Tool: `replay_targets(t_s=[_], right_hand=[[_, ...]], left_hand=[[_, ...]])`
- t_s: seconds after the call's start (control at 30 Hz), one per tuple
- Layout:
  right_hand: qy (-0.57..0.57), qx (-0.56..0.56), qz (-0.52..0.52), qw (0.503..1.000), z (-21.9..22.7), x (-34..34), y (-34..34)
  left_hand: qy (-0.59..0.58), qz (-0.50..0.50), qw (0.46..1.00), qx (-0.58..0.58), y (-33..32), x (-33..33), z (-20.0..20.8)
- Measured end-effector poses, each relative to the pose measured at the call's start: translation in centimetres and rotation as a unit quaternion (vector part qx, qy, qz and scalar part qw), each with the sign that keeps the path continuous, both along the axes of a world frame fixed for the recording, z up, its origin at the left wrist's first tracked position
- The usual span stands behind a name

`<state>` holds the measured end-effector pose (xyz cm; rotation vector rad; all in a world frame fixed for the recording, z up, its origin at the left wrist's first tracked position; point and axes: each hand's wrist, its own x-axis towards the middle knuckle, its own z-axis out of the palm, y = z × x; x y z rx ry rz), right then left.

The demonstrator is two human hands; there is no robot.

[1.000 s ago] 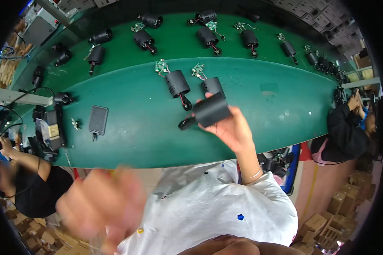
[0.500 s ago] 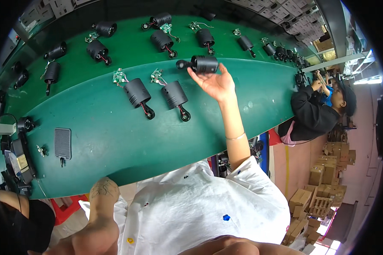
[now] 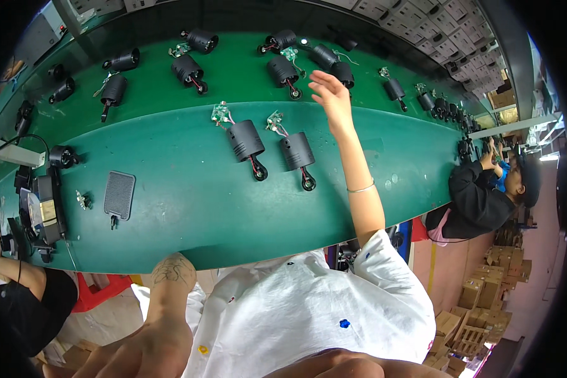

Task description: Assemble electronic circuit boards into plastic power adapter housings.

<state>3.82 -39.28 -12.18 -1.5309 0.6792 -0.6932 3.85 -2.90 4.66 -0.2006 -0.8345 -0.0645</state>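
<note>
Over the far part of the green table [image 3: 183,246] my right hand [image 3: 331,97] reaches out with its fingers apart and nothing in them. Its fingertips are nearest to two black ribbed cylinders: one black cylinder [image 3: 323,57] just beyond them, another black cylinder [image 3: 343,74] partly behind the hand. Closer to me lie two more such units, a left cylinder [image 3: 246,140] and a right cylinder [image 3: 297,151], each with a ring-ended arm and a wired green circuit board [image 3: 220,113]. At the lower edge my left hand [image 3: 142,349] is bent back near me, fingertips cut off.
Several similar cylinders line the far green strip [image 3: 151,94]. On the left are a black ribbed pad [image 3: 119,195], a small circuit board [image 3: 83,200] and a dark box-shaped device [image 3: 47,201]. Co-workers sit at right [image 3: 479,195] and left; cardboard boxes [image 3: 479,296] stand right.
My right hand has moved farther out and let go of the black cylinder, which now lies on the far strip. The view has shifted, so the table things appear farther right.
</note>
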Motion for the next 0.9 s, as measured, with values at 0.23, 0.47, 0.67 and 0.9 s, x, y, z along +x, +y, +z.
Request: replay_targets(t_s=[0.23,0.47,0.67,0.9], right_hand=[[0.268,-0.326,0.056,0.905,-4.1,4.4,-1.0],[0.145,-0.092,0.199,0.965,-3.1,9.7,2.4],[0.232,-0.203,0.273,0.911,-3.0,16.0,6.3],[0.273,-0.462,0.095,0.838,-7.0,19.7,10.3]], left_hand=[[-0.061,0.036,0.996,-0.060,0.3,0.3,0.2],[-0.062,0.017,0.996,0.067,4.1,0.7,0.0],[-0.057,0.041,0.996,0.046,5.4,1.5,-1.5],[-0.115,-0.045,0.991,-0.044,3.0,2.9,-1.0]])
